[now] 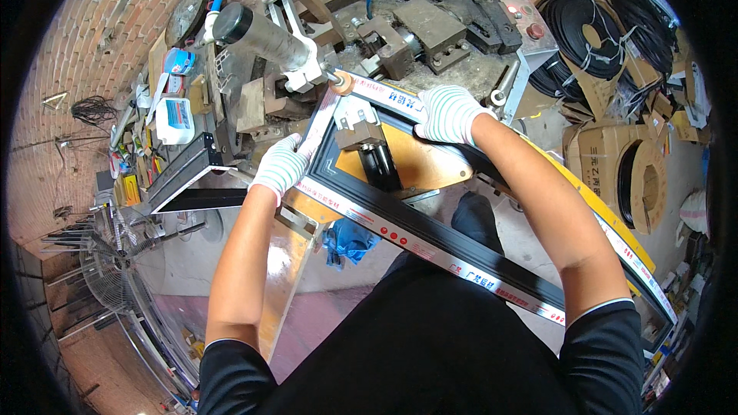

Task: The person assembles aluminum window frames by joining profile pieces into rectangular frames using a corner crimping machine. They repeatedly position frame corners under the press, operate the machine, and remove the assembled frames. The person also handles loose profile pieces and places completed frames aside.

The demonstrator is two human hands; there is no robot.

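A long dark aluminium frame point(424, 227) with printed protective film lies across the machine, one corner under the round pad point(341, 82) at the end of a pneumatic cylinder point(262, 40). My left hand point(281, 166), in a striped knit glove, grips the frame's short side near that corner. My right hand point(448, 114), gloved alike, is closed around the upper long side, its fingers over the inner edge. Inside the frame, a metal block point(360, 136) and a black cylinder point(379, 166) stand over a yellowish plate point(412, 153).
A control box point(527, 20) with buttons stands at the upper right, near coils of black rubber strip point(582, 34) and a cardboard box point(594, 155). A white jug point(174, 121) and small tools crowd the left shelf. A standing fan point(119, 262) is at the lower left.
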